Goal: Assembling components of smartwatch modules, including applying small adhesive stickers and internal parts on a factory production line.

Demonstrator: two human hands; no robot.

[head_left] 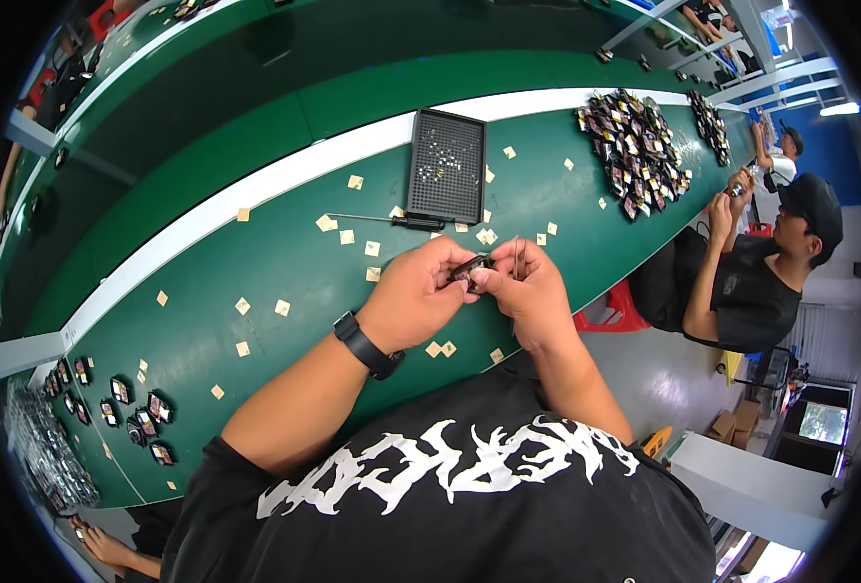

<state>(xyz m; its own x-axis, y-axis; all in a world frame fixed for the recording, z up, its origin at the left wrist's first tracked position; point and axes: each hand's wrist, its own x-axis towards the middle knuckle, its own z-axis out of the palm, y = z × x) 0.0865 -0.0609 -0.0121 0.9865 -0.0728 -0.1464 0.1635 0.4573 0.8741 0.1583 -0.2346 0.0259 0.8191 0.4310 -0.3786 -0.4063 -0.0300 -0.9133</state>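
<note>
My left hand (413, 291) is closed around one side of a small black device (469, 268), which I hold over the green table in front of my chest. My right hand (537, 296) pinches the same device from the other side with thumb and fingertips. A thin metal tool (519, 255), like a pair of tweezers, sticks up between the right fingers. Fingers cover much of the device. Beyond my hands stands a black tray (480, 165) with a grid base and tiny light parts scattered in it. A screwdriver (417, 222) with a black handle lies against its near edge.
Small pale paper squares (282, 308) are strewn over the green table (324, 272). A large heap of black devices (635, 146) lies at the far right. Several more devices (158, 406) and clear plastic packs (47, 447) are at the left. A co-worker (756, 282) sits at the right.
</note>
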